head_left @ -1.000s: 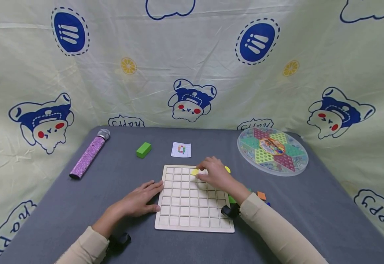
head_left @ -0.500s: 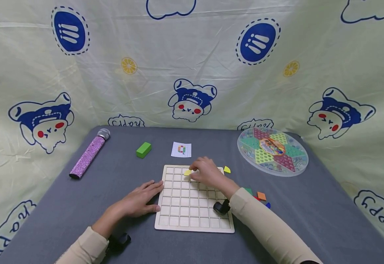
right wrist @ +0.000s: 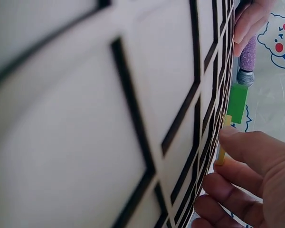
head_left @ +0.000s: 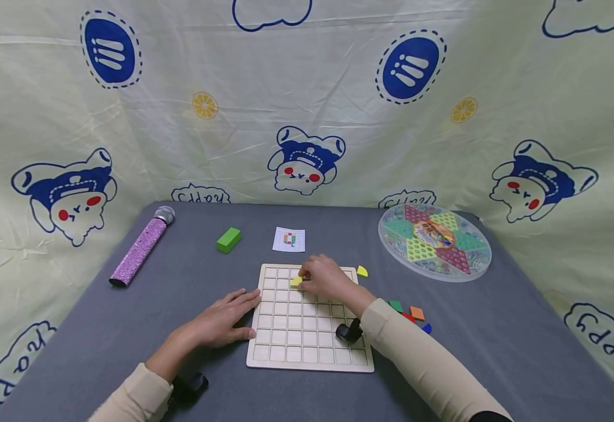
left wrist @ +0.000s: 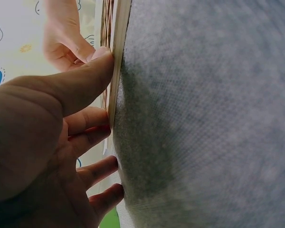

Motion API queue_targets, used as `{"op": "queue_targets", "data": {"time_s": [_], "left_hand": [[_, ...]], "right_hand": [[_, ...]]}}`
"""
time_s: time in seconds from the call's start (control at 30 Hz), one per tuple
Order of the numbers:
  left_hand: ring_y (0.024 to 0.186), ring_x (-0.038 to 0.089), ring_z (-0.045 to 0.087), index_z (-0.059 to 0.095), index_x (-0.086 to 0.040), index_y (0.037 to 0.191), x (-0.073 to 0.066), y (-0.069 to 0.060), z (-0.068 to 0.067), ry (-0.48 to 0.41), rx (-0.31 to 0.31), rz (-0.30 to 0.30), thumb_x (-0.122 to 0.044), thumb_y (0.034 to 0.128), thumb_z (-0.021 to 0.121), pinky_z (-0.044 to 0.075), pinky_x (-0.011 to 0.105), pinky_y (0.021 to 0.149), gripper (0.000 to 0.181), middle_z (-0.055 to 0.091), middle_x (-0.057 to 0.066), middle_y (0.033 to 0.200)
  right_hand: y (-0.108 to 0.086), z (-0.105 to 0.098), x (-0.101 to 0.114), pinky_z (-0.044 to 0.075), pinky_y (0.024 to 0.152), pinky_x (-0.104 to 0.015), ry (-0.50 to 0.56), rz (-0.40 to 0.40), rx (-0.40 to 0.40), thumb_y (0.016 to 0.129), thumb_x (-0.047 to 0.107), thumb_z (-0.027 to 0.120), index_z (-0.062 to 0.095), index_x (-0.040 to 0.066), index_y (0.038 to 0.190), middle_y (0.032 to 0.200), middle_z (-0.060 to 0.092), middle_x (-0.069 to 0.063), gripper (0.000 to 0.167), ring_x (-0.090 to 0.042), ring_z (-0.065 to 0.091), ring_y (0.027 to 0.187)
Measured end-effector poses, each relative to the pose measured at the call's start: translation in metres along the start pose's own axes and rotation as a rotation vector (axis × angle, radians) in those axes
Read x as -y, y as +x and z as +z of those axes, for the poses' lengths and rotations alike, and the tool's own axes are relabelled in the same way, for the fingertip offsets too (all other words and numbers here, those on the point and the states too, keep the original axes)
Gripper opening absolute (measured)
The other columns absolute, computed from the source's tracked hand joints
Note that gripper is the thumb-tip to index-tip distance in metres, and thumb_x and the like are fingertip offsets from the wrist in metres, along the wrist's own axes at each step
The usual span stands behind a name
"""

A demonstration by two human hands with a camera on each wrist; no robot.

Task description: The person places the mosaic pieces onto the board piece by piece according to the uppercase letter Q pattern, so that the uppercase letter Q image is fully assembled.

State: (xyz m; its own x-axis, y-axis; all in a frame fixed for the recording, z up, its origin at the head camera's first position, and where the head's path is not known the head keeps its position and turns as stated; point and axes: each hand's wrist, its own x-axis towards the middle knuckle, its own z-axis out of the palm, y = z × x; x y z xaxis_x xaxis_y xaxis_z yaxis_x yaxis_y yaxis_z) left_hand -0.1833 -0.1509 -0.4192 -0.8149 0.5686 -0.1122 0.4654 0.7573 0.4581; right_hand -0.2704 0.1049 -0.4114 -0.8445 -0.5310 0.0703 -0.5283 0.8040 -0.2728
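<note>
A flat yellow piece [head_left: 295, 282] is being pinched by the right hand [head_left: 328, 278] over a square, pale wooden grid board [head_left: 294, 339] being touched by the left hand [head_left: 225, 319], grip released.

I count 2 hands [head_left: 224, 321], 1 grid board [head_left: 280, 338], 2 yellow pieces [head_left: 362, 271], 4 other coloured pieces [head_left: 416, 313] visible, 1 green block [head_left: 229, 240], 1 card [head_left: 279, 241], 1 microphone [head_left: 140, 249], 1 round board [head_left: 464, 239].
</note>
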Motion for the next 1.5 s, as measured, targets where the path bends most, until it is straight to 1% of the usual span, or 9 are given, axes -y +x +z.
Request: {"op": "queue_targets", "data": {"time_s": [0.17, 0.37, 0.47, 0.73, 1.03, 1.23, 1.4, 1.5], "left_hand": [[0.143, 0.039, 0.021, 0.032, -0.007, 0.147, 0.0, 0.0, 0.0, -0.004, 0.006, -0.009, -0.036, 0.0901, 0.061, 0.023, 0.062, 0.109, 0.07, 0.029, 0.01, 0.155], [0.144, 0.038, 0.02, 0.031, -0.008, 0.148, 0.0, 0.001, -0.001, 0.003, 0.012, -0.023, -0.038, 0.0898, 0.061, 0.023, 0.062, 0.11, 0.072, 0.029, 0.009, 0.155], [0.144, 0.039, 0.021, 0.032, -0.008, 0.147, -0.001, 0.001, -0.001, 0.006, 0.012, -0.021, -0.038, 0.0899, 0.061, 0.024, 0.061, 0.11, 0.071, 0.029, 0.009, 0.155], [0.143, 0.04, 0.021, 0.032, -0.007, 0.147, 0.0, 0.0, 0.0, 0.005, 0.004, -0.006, -0.037, 0.0903, 0.061, 0.024, 0.061, 0.11, 0.071, 0.029, 0.01, 0.155], [0.143, 0.039, 0.021, 0.031, -0.008, 0.148, 0.001, -0.001, 0.0, 0.001, 0.004, -0.006, -0.038, 0.0906, 0.06, 0.024, 0.062, 0.109, 0.071, 0.029, 0.01, 0.155], [0.143, 0.039, 0.021, 0.03, -0.008, 0.148, 0.0, -0.001, 0.0, 0.001, 0.006, -0.012, -0.038, 0.0905, 0.06, 0.024, 0.062, 0.109, 0.071, 0.029, 0.01, 0.155], [0.144, 0.039, 0.02, 0.031, -0.008, 0.148, 0.0, -0.001, 0.0, 0.003, 0.009, -0.018, -0.039, 0.0901, 0.06, 0.023, 0.062, 0.109, 0.072, 0.029, 0.009, 0.156], [0.144, 0.039, 0.02, 0.03, -0.009, 0.148, 0.0, -0.001, 0.0, -0.001, 0.007, -0.018, -0.039, 0.0901, 0.06, 0.023, 0.062, 0.11, 0.072, 0.029, 0.009, 0.156]], "right_hand": [[0.0, 0.002, -0.002, 0.043, 0.077, -0.032, -0.022, -0.021, -0.004, 0.081, 0.024, 0.074, 0.072, 0.01, 0.096, 0.089, 0.065, -0.001, 0.02, -0.014, 0.052, 0.084], [0.001, 0.002, -0.003, 0.043, 0.082, -0.033, -0.037, -0.038, -0.002, 0.08, 0.026, 0.075, 0.073, 0.012, 0.094, 0.089, 0.065, 0.001, 0.02, -0.013, 0.052, 0.083], [0.001, 0.002, -0.002, 0.042, 0.081, -0.033, -0.031, -0.035, 0.01, 0.081, 0.027, 0.075, 0.073, 0.013, 0.094, 0.088, 0.065, 0.002, 0.02, -0.012, 0.051, 0.083], [0.001, 0.002, -0.003, 0.039, 0.073, -0.028, -0.044, -0.044, 0.013, 0.08, 0.029, 0.076, 0.074, 0.015, 0.095, 0.085, 0.063, 0.003, 0.021, -0.011, 0.046, 0.078], [0.001, 0.003, -0.002, 0.039, 0.073, -0.028, -0.04, -0.026, 0.029, 0.08, 0.031, 0.075, 0.074, 0.014, 0.098, 0.087, 0.064, 0.003, 0.024, -0.011, 0.047, 0.08], [-0.001, 0.002, -0.002, 0.042, 0.077, -0.032, -0.016, -0.013, 0.028, 0.079, 0.03, 0.076, 0.073, 0.013, 0.1, 0.092, 0.065, 0.001, 0.027, -0.013, 0.049, 0.084], [-0.005, -0.001, -0.001, 0.044, 0.081, -0.034, 0.022, -0.004, 0.002, 0.079, 0.029, 0.076, 0.072, 0.011, 0.102, 0.093, 0.065, -0.001, 0.029, -0.015, 0.053, 0.086], [-0.01, -0.006, -0.002, 0.044, 0.079, -0.033, 0.05, -0.003, -0.018, 0.082, 0.027, 0.074, 0.071, 0.009, 0.105, 0.093, 0.065, -0.003, 0.029, -0.015, 0.053, 0.086]]}}
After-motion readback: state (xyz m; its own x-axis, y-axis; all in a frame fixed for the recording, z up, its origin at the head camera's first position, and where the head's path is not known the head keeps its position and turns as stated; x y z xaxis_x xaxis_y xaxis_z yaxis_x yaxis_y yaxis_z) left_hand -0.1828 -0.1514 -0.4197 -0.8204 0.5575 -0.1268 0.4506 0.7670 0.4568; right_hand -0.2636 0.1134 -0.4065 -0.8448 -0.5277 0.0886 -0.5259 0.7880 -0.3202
